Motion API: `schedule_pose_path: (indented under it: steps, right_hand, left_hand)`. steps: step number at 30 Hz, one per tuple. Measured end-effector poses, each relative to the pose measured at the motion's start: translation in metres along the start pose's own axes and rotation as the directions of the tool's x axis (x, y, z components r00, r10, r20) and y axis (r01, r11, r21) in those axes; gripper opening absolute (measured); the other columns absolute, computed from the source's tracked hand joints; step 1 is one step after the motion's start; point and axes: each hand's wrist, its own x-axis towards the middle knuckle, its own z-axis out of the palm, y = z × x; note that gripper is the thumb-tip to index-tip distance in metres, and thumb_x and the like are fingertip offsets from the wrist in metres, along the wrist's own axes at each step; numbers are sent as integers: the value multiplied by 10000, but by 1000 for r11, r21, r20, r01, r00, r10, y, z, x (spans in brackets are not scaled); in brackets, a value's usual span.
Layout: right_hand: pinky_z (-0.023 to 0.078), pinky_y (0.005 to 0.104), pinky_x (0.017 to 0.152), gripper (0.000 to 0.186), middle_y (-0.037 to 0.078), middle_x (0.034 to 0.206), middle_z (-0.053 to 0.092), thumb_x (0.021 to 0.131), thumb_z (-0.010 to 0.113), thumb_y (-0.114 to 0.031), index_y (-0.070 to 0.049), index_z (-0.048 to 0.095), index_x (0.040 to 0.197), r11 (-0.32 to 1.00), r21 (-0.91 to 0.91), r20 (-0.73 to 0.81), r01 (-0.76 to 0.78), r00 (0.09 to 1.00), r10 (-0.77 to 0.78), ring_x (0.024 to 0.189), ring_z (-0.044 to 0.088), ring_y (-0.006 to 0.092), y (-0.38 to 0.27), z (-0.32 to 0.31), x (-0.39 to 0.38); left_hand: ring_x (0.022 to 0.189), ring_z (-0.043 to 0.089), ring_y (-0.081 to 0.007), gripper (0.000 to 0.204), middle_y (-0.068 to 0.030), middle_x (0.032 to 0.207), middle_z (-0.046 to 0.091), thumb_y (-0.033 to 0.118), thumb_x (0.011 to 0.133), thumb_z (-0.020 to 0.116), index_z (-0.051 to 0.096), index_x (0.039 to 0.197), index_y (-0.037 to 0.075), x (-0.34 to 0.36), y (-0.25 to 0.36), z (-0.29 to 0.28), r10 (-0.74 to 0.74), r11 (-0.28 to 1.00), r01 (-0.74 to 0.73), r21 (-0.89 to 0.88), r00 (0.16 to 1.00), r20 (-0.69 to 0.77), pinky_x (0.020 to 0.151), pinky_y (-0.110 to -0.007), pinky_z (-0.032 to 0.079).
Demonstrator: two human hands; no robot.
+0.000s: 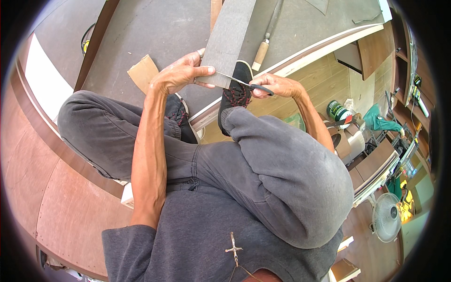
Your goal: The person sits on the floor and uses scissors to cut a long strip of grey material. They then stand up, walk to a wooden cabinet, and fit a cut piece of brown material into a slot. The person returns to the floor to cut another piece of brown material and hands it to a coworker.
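Observation:
My left hand grips a long grey strip near its lower end, thumb on its face. My right hand is closed around the black handles of scissors, whose blades lie across the strip's lower part. My feet in black shoes with red laces are beneath, the right one just behind the strip. Above my right hand, a long tool with a wooden handle lies on the grey surface. A small tan board piece lies left of my left hand.
A white-edged ledge borders the grey surface. Right are a green-and-white can, stacked boards, shelving and a standing fan. A curved wooden panel lies at left. A black-and-yellow tool sits upper left.

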Motion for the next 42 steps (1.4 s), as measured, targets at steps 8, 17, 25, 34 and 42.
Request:
schedule_pose_path:
  steps: [8, 17, 25, 34, 42]
  right_hand:
    - [218, 248, 530, 427, -76, 649, 346, 929, 619, -444, -126, 467, 689, 999, 48, 3, 23, 1000, -23, 596, 286, 65, 7, 1, 2]
    - [297, 236, 563, 464, -51, 679, 433, 900, 632, -505, -97, 526, 706, 995, 93, 14, 17, 1000, -18, 622, 377, 65, 3, 9, 0]
    - [364, 260, 649, 532, -21, 709, 487, 885, 599, -581, -60, 575, 778, 991, 92, -9, 94, 996, -94, 684, 445, 98, 11, 14, 6]
    - [308, 246, 590, 501, -48, 659, 421, 882, 611, -563, -76, 562, 775, 999, 19, -25, 50, 998, -50, 628, 387, 72, 9, 9, 3]
    - [303, 248, 587, 350, -50, 684, 413, 934, 607, -400, -73, 555, 819, 999, -5, -25, 32, 999, -33, 654, 382, 67, 13, 8, 3]
  left_hand:
    - [1198, 560, -221, 688, -128, 1333, 551, 226, 905, 683, 335, 1465, 29, 0, 1, 2, 6, 1000, -6, 0, 1000, -1, 913, -341, 579]
    - [1214, 545, -219, 711, -127, 1357, 532, 230, 910, 673, 305, 1485, 33, 0, 2, 4, 12, 1000, -12, -5, 1000, 9, 929, -349, 563]
    - [1194, 552, -199, 774, -106, 1355, 527, 268, 900, 695, 273, 1501, 27, 3, 1, 6, 14, 1000, -15, 24, 999, 33, 885, -365, 581]
    - [1191, 549, -198, 762, -106, 1353, 522, 256, 904, 690, 273, 1499, 25, 0, 4, 9, 14, 999, -15, 33, 1000, 11, 892, -374, 582]
    - [1194, 550, -200, 736, -97, 1354, 526, 267, 903, 693, 304, 1489, 53, 3, 4, 8, 13, 999, -14, 31, 999, 30, 892, -369, 580]
